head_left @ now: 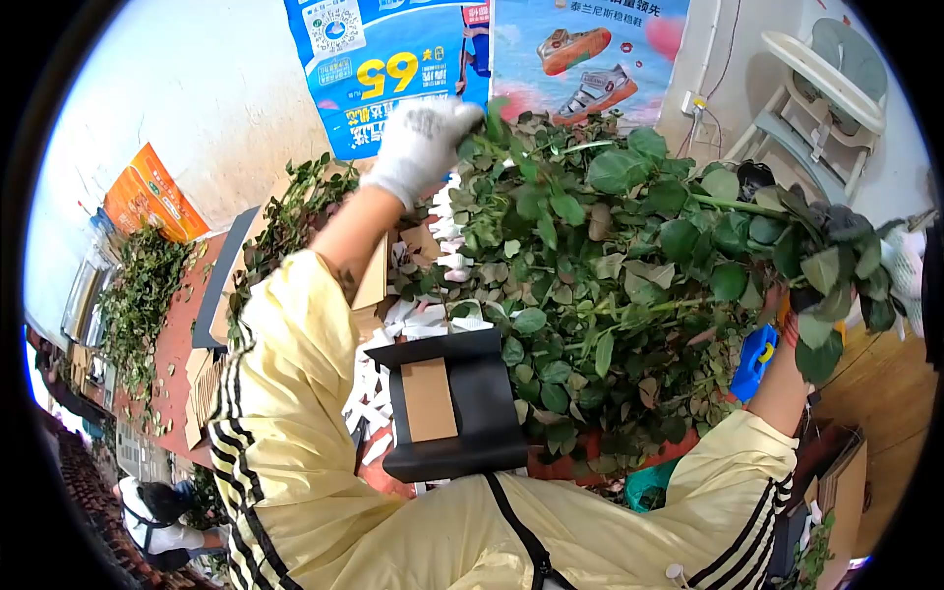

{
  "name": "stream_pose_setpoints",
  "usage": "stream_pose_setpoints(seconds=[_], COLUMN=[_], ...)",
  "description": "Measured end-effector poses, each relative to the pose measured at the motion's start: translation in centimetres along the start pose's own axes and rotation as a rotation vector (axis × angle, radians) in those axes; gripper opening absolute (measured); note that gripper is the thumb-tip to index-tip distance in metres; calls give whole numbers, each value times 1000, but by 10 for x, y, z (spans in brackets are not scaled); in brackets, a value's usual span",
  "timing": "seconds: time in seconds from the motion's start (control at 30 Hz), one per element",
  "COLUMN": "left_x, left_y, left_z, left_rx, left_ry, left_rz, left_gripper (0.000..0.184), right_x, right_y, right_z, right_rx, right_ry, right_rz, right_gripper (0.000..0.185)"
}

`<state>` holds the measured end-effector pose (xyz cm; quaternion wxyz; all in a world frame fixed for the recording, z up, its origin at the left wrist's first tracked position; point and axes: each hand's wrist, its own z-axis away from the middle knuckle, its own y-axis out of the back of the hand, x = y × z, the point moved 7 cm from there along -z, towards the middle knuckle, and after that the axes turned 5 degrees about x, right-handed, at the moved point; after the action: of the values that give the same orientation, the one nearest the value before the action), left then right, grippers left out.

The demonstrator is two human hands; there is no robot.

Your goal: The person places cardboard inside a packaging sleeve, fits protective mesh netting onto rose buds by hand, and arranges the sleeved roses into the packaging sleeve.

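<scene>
My left hand [418,147], in a white glove with grey print, is raised at the back of the leaf heap. Its fingers are closed around the tip of a leafy green stem [536,182]. At the far right, my gloved right hand [905,265] is partly hidden behind a bunch of leafy rose stems [826,251], which it grips. Between both hands spreads a large heap of cut rose foliage [600,285]. A blue plastic tool [755,362] shows beside my right forearm.
A black open box [477,403] with a cardboard piece [429,398] stands before me. White strips [366,398] lie left of it. More foliage [138,315] covers the red table [187,344]. A high chair [826,98] stands back right; another person [162,516] is lower left.
</scene>
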<state>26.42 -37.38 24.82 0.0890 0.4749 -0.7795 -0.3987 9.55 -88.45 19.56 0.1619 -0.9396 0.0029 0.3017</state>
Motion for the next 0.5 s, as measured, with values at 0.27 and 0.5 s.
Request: stream_pose_setpoints(seconds=[0.27, 0.5], left_x=[-129, -181], left_y=[-36, -60], left_z=[57, 123], left_rx=[-151, -455], left_ry=[375, 783], left_rz=[-64, -25], left_gripper=[23, 29], right_x=[-22, -45], right_y=[35, 114], right_z=[-6, -17], right_rx=[6, -32], right_ry=[-16, -102], right_rz=[-49, -148], right_gripper=[44, 45])
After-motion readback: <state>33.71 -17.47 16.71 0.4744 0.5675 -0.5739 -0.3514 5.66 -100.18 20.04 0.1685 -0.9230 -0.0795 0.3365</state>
